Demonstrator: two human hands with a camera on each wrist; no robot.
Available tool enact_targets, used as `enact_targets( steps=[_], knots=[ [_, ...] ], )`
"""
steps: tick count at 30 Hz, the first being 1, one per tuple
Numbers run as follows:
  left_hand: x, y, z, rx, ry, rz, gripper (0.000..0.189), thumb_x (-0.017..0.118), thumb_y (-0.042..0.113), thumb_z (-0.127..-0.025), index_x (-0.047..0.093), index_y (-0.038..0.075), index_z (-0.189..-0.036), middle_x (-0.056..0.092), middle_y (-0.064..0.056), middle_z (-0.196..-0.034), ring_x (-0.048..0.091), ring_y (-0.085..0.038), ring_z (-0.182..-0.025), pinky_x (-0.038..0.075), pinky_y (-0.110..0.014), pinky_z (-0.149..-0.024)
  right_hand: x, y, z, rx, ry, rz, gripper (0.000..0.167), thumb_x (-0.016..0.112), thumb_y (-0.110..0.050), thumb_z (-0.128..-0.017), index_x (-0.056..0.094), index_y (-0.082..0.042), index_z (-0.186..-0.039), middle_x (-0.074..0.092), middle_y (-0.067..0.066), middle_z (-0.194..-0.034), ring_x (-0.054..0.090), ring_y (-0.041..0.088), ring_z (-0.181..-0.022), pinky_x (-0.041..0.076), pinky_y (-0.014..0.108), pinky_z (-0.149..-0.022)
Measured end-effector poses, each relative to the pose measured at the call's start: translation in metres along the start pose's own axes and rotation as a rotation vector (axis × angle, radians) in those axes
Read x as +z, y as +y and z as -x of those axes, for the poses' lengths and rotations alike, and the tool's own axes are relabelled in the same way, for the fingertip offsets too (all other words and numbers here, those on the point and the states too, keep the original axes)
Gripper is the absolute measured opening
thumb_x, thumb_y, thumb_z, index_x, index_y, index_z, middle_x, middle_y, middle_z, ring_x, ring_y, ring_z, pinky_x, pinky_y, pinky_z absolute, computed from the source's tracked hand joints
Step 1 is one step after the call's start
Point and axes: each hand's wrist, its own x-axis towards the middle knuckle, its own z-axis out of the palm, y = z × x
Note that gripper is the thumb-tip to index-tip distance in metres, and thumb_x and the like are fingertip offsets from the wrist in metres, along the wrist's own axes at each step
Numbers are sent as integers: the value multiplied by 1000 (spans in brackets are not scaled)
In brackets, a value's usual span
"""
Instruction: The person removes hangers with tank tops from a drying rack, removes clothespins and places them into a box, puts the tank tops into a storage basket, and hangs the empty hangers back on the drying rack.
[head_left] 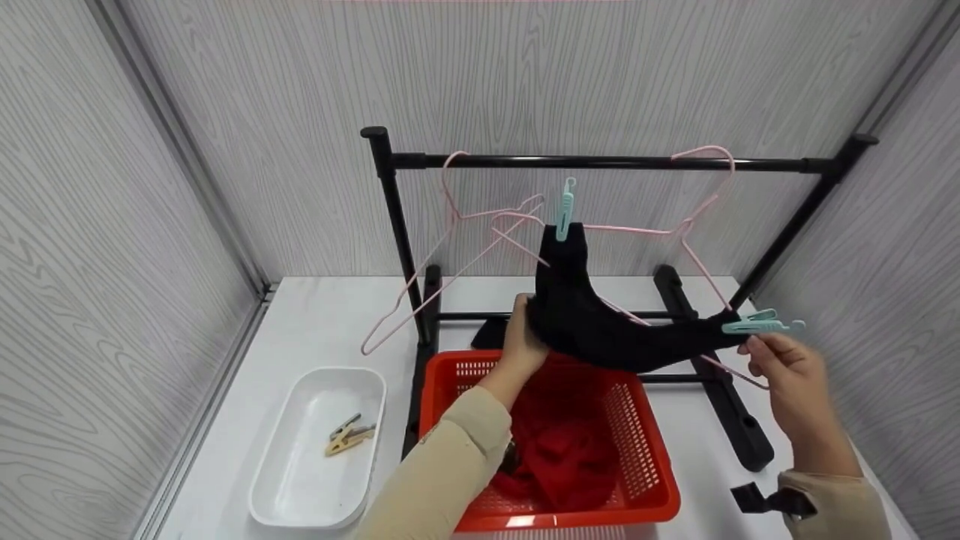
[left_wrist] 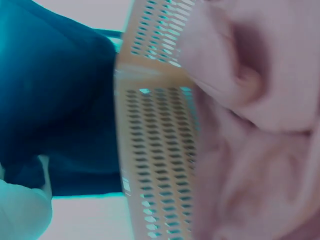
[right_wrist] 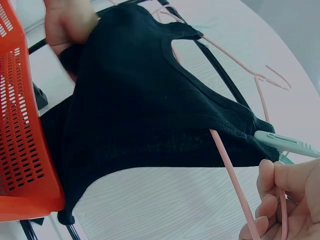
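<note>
A plain black top hangs on a pink hanger, above the far side of the red basket. The cloth is soft and dark, with two straps and a big round scoop between them. One blue-green peg nips the left strap and stands almost straight up. The other blue-green peg nips the right strap and lies on its side, poking out to the right. The person's left hand grips the left side of the top, with some fingers hidden by the cloth. The right hand is curled up small, pinching the right end of the hanger beside the corner of the right strap. The red basket has little holes in its walls, and a heap of red cloth lies in it. On the left of the worktop, a white tray holds a few small pegs, yellowish and grey, near its right wall. The hanger hooks over a black rail, and another pink hanger hangs to the left. The long way of the top slants from high on the left down to the right, and its scoop faces up and right.
</note>
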Motion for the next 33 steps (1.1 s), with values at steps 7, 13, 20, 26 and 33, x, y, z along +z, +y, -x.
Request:
enact_targets(
  steps=[7,13,20,26,33],
  knots=[
    [9,23,4,159,2,18,14,54,-6,-94,49,-3,-106,61,-9,-98,52,-12,-91,45,-26,-83,2,-2,-2,7,70,-84,21,51,12,-98,68,4,-87,66,2,-75,50,12,-64,44,19,-60],
    [5,38,7,327,-99,-137,27,56,-11,-91,49,-2,-115,63,-14,-109,58,-18,-102,47,-32,-92,3,-2,-2,7,84,-121,22,51,12,-98,69,2,-88,66,3,-75,51,11,-66,44,19,-60],
    [0,53,16,527,-90,-285,32,52,-14,-83,54,-2,-113,65,-15,-108,62,-23,-101,49,-36,-93,1,-4,-2,16,90,-199,22,50,10,-99,70,3,-92,66,4,-77,51,12,-68,45,19,-62],
    [-6,47,21,476,-113,-399,15,60,5,-90,58,5,-105,68,-8,-96,65,-17,-89,52,-33,-82,2,-3,-1,20,101,-209,23,50,11,-99,71,3,-92,66,5,-77,51,13,-67,45,20,-61],
    [-18,28,22,287,-217,-570,28,63,9,-85,63,10,-113,71,-4,-108,67,-18,-104,51,-35,-91,4,0,0,19,91,-188,24,50,11,-99,70,2,-91,66,3,-76,51,12,-67,45,19,-61]
  ],
)
